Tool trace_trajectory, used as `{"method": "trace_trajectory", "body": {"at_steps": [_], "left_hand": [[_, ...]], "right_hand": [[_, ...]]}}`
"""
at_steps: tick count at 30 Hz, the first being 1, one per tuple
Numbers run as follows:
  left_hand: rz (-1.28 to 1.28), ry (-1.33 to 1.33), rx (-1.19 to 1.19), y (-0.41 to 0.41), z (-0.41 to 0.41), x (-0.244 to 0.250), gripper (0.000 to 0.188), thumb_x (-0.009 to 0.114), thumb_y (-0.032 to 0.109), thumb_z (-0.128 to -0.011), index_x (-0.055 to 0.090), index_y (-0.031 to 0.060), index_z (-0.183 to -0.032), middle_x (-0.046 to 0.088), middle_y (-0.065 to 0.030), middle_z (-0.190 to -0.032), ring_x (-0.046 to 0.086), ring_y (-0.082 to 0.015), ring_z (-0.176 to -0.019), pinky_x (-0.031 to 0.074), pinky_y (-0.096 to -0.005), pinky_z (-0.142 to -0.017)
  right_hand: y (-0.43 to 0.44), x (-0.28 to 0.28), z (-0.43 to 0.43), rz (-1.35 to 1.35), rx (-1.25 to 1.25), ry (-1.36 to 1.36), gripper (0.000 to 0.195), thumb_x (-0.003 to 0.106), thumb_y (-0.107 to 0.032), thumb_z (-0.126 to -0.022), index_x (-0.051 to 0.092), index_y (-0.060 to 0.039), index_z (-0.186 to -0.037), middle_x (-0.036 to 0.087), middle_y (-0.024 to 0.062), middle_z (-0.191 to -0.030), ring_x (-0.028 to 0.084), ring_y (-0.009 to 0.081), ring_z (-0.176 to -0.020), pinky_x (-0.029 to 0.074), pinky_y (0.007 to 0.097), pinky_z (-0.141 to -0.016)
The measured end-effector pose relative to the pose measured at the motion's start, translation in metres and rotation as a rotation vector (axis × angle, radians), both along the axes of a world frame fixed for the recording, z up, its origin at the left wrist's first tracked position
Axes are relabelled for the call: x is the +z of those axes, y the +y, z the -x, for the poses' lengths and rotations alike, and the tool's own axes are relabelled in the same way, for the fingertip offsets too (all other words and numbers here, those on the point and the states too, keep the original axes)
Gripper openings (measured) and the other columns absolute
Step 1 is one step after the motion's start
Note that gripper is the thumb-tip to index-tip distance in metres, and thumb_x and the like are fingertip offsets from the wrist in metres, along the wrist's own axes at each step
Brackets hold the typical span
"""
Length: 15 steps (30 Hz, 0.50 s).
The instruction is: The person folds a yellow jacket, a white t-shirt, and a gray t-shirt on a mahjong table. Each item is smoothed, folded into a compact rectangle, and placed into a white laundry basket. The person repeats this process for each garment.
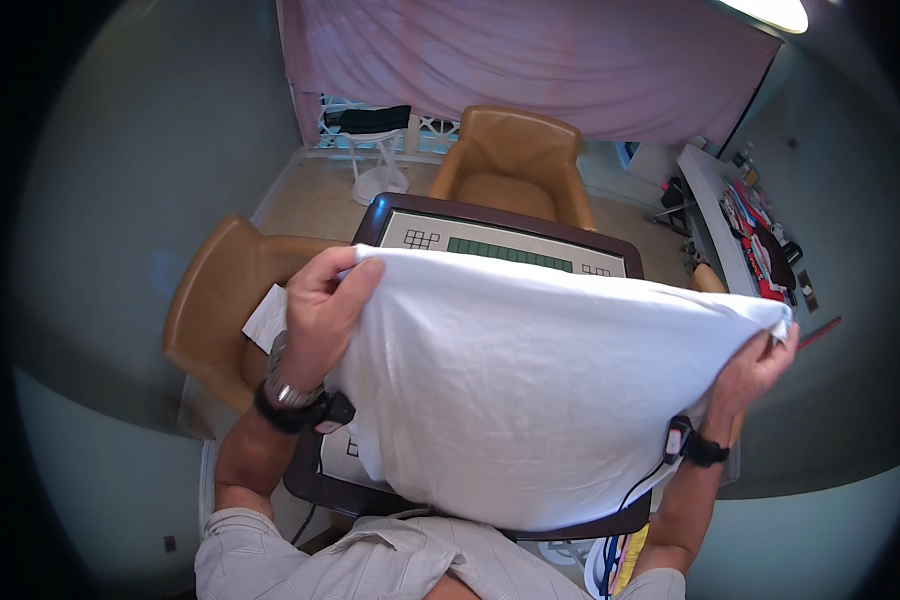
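Note:
A wide white cloth (510, 390) is stretched between my two hands. My left hand (326, 307) pinches its far left corner between thumb and fingers. At the far right corner, my right hand (757, 367) grips a bunched edge. The cloth hangs towards me and hides most of a dark-framed table (495, 214). Beyond its upper edge, part of the table's pale top shows a green strip (510, 253) and printed square outlines. Each wrist wears a black strap with a small device, and a metal watch (289, 390) is on the left one.
Tan armchairs stand at the left (210, 300) and far side (517, 150) of the table. White paper (268, 319) lies by the left armchair. Folded clothes lie on a counter (709, 184) at right. A white stool (379, 161) bears dark cloth; a pink curtain (525, 67) hangs behind.

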State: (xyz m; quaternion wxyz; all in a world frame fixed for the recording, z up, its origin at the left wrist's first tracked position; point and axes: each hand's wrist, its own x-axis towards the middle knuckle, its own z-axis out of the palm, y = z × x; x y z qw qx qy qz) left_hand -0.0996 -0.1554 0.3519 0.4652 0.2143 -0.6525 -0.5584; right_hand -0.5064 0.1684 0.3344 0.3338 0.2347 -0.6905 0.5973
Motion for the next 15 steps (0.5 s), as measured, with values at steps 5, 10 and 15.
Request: {"method": "trace_trajectory", "body": {"at_steps": [5, 10, 15], "left_hand": [[-0.251, -0.095, -0.056, -0.072, 0.05, -0.096, 0.019, 0.073, 0.019, -0.104, 0.074, 0.0007, -0.11, 0.07, 0.0046, -0.095, 0.058, -0.0015, -0.083, 0.048, -0.0204, -0.073], [-0.426, -0.182, -0.023, -0.147, 0.092, -0.189, 0.04, 0.071, 0.022, -0.104, 0.065, -0.0026, -0.134, 0.072, -0.0051, -0.119, 0.064, -0.0093, -0.102, 0.053, -0.027, -0.09], [-0.336, -0.618, 0.127, -0.171, 0.078, -0.274, 0.079, 0.075, 0.028, -0.098, 0.039, -0.0037, -0.16, 0.053, -0.0246, -0.157, 0.057, -0.0288, -0.139, 0.046, -0.0381, -0.114]], "right_hand": [[-0.083, -0.04, 0.073, -0.124, 0.048, -0.126, 0.05, 0.058, -0.007, -0.106, 0.046, 0.0005, -0.155, 0.061, 0.022, -0.145, 0.062, 0.0308, -0.13, 0.05, 0.0392, -0.111], [-0.205, -0.076, 0.151, -0.444, 0.192, -0.024, 0.063, 0.06, -0.003, -0.095, 0.044, 0.0006, -0.156, 0.059, 0.0276, -0.144, 0.059, 0.0406, -0.133, 0.044, 0.0433, -0.116], [-0.257, -0.128, 0.148, -0.528, 0.321, -0.147, 0.074, 0.062, -0.003, -0.095, 0.033, -0.006, -0.164, 0.054, 0.0292, -0.15, 0.059, 0.0409, -0.134, 0.046, 0.0462, -0.114]]}}
